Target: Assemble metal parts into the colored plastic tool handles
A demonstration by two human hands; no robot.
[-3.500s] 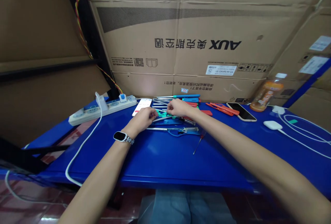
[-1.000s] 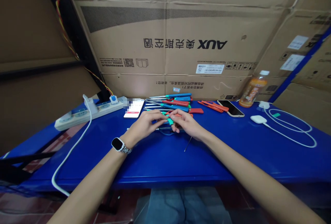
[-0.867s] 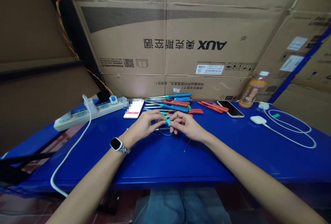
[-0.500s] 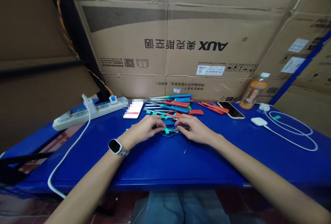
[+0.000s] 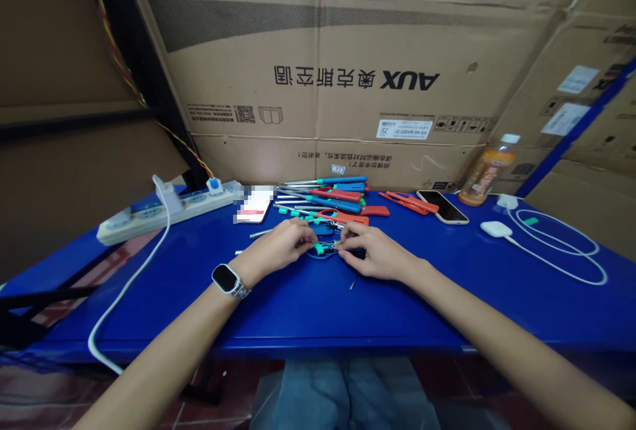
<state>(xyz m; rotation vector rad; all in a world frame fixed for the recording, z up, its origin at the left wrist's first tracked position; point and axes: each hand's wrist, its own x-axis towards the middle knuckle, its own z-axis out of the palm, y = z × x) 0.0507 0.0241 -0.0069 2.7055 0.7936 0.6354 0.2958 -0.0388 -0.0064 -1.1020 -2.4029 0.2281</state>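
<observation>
My left hand [image 5: 281, 248], with a watch on its wrist, and my right hand [image 5: 373, 252] meet low over the blue table [image 5: 308, 304]. Both pinch a small teal-tipped tool [image 5: 325, 245] with a thin metal shaft, held just above a loop of blue cord. Fingers of both hands are curled round it. Behind the hands lies a pile of screwdrivers [image 5: 328, 197] with blue, red and teal handles. A thin dark screwdriver tip [image 5: 352, 282] pokes out beside my right wrist.
A white power strip [image 5: 169, 207] with a cable sits at the left. A phone [image 5: 253, 203] lies by the pile, another phone [image 5: 442, 207] and red snips [image 5: 405, 201] to the right. An orange bottle [image 5: 484, 171], white charger [image 5: 497, 228] and cable stand far right. Cardboard boxes [image 5: 348, 72] wall the back.
Both hands came back from the tool pile toward me and lowered to the table, still pinching the teal-tipped tool together.
</observation>
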